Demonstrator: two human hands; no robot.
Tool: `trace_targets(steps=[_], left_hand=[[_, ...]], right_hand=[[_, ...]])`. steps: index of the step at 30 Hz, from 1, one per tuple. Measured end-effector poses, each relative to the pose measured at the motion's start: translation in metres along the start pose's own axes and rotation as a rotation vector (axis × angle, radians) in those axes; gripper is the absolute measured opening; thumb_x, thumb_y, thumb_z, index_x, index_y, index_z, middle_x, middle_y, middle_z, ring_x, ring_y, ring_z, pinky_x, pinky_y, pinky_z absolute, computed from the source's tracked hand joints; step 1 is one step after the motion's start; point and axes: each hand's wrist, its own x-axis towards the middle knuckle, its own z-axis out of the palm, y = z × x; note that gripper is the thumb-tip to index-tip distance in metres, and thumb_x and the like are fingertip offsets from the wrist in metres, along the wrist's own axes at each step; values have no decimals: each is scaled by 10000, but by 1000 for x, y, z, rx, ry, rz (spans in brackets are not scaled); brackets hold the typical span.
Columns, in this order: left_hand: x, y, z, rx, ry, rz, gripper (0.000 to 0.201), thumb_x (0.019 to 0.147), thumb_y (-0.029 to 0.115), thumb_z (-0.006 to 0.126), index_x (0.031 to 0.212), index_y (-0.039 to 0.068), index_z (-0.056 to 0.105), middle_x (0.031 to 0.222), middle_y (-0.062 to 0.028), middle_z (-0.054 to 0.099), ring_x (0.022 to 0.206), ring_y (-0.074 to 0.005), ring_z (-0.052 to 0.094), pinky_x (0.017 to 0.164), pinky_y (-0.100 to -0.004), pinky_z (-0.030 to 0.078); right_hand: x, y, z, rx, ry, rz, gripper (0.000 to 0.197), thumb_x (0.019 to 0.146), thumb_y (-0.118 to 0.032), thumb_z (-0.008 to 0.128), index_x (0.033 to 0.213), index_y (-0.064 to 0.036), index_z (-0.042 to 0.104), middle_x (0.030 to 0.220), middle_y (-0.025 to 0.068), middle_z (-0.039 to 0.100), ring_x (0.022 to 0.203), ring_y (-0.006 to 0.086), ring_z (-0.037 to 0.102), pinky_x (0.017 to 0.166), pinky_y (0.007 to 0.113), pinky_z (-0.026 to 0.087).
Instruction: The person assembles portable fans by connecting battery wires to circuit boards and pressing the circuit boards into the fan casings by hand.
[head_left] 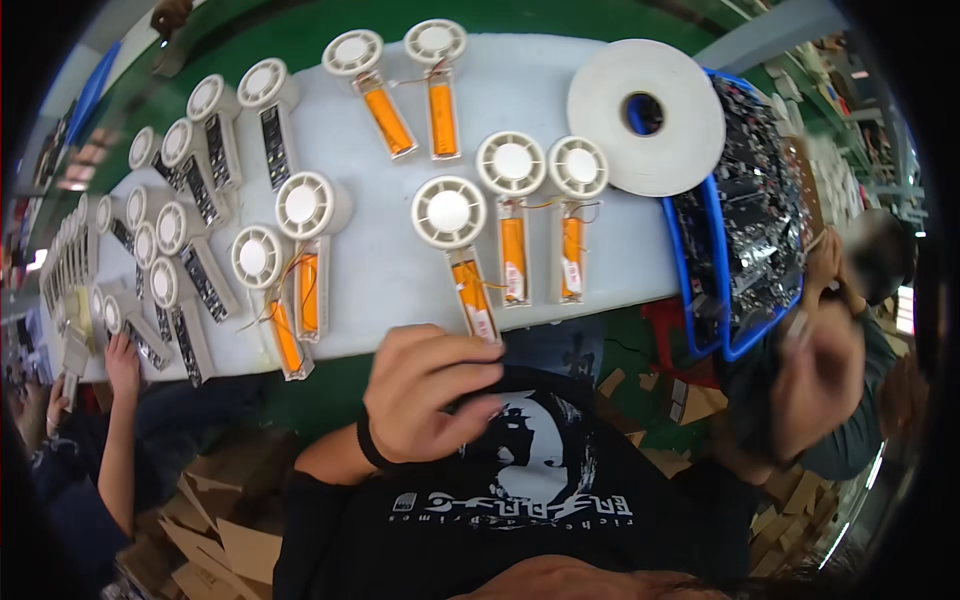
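Observation:
My left hand (425,390) is over the near edge of the table, its fingers bent and its thumb apart from them. Its forefinger is at the lower end of a white handheld fan (450,212), and I see nothing between finger and thumb. An orange battery (472,295) with wires lies in that fan's open handle. Two similar fans (512,162) (578,168) lie just right of it, batteries showing. Off to the right, my right hand (822,375) is raised beside a blue bin (715,265). Motion smears its fingers, so any hold is hidden.
A large white roll (600,120) lies at the table's right end, by the bin of dark parts. More fans with batteries (440,110) or black boards (272,145) cover the table's left and far side. A co-worker's hand (122,365) is at the left; another person sits right. Cardboard lies below.

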Motion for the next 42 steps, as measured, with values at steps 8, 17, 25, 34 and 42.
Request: trace_targets(steps=[8,17,25,34,42], left_hand=[[-15,10,-7,-50,-266,-398,456,911,3,653,1359,-1,566,1041,-127,677,939,-240,652,825,-354,527],[-38,-19,-17,-777,150,-912,405,1086,175,434,1433,-23,500,1045,-68,620,896,-129,583,822,-258,475],[-35,-32,-4,-841,152,-883,392,1075,118,478,1439,-26,499,1092,-86,641,921,-136,617,841,-282,510],[-37,-36,4,-795,210,-815,399,1023,40,583,1409,-46,525,1153,-141,689,926,-177,686,830,-308,559],[-32,-34,-1,-748,205,-868,386,1000,13,615,1379,-50,569,1072,-129,714,859,-162,688,779,-292,565]], right_hand=[[-14,-45,152,387,-522,-289,344,696,-81,880,994,-15,722,946,122,715,789,268,645,700,356,498],[-10,-30,219,315,-515,-414,245,722,15,815,956,-34,758,958,74,711,805,245,624,679,350,494],[-17,-31,224,355,-501,-278,232,721,21,804,945,-23,756,905,77,725,738,241,618,619,328,486],[-21,-38,229,169,-354,-475,229,721,10,779,944,-19,735,915,66,703,759,255,611,654,357,495],[-16,-33,229,189,-389,-539,242,702,-3,779,937,-20,722,893,63,681,764,264,609,672,371,504]])
